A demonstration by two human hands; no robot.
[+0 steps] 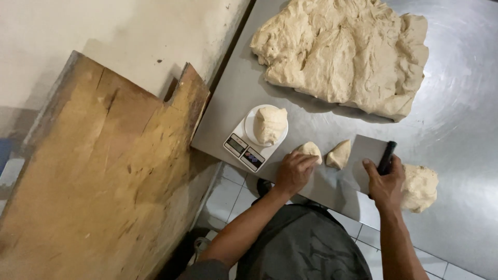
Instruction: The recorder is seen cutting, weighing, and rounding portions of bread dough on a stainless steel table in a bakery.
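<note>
Left hand (293, 172) presses its fingertips on 1 small pale dough piece (310, 151). Right hand (385, 182) grips the black-handled steel bench scraper (371, 157) beside another wedge-shaped dough piece (339, 154).

Table (456, 119): brushed steel, satin sheen, swirl marks. Dough mass (342, 52): matt, rough, torn surface; 2 small pieces (327, 153) smoother. Scraper (365, 150): dull metal blade, black plastic grip. Scale (251, 140): white glossy plastic. Board (98, 171): worn, cracked, unfinished wood. Floor tiles (228, 197): glazed.
</note>
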